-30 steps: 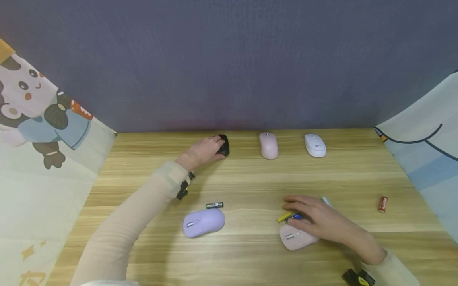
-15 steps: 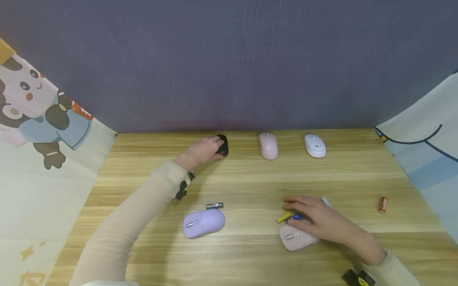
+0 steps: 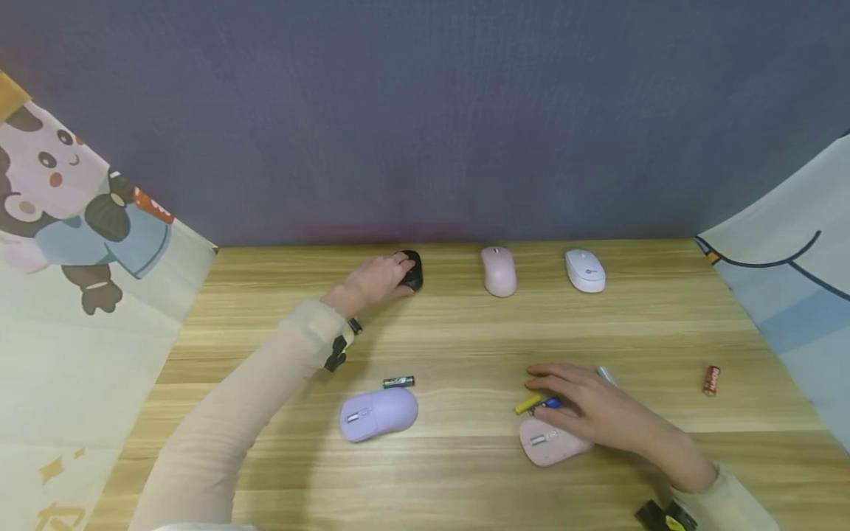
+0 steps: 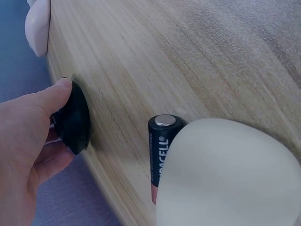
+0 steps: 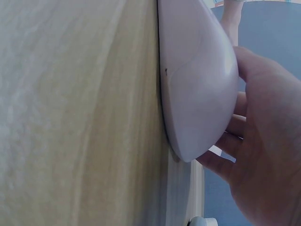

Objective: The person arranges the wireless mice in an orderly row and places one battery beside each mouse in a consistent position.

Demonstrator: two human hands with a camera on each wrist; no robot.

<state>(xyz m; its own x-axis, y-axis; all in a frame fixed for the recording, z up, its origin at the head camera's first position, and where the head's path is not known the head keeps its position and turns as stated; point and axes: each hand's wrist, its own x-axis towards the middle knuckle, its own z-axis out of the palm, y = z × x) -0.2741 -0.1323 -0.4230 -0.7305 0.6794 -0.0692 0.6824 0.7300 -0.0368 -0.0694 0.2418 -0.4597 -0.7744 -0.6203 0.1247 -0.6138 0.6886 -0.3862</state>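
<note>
At the table's back edge my left hand (image 3: 375,280) holds a black computer mouse (image 3: 413,271). The left wrist view has the thumb on one side of that mouse (image 4: 75,120) and fingers on the other. My right hand (image 3: 587,405) lies over the rear of a pale pink mouse (image 3: 547,445), fingers loosely extended. By its thumb are a yellow battery (image 3: 527,403) and a blue battery (image 3: 551,403); whether it touches them I cannot tell. A black Duracell battery (image 4: 162,146) stands beside a smooth cream shape (image 4: 225,179) near my left wrist.
Another pink mouse (image 3: 499,271) and a white mouse (image 3: 585,271) stand along the back. A lavender mouse (image 3: 378,414) lies at the front with a dark battery (image 3: 398,382) behind it. To the right is a red battery (image 3: 710,380); a pale cylinder (image 3: 605,374) peeks out behind my right hand.
My left hand and the black mouse have shifted very slightly to the left. The right hand stays where it was.
</note>
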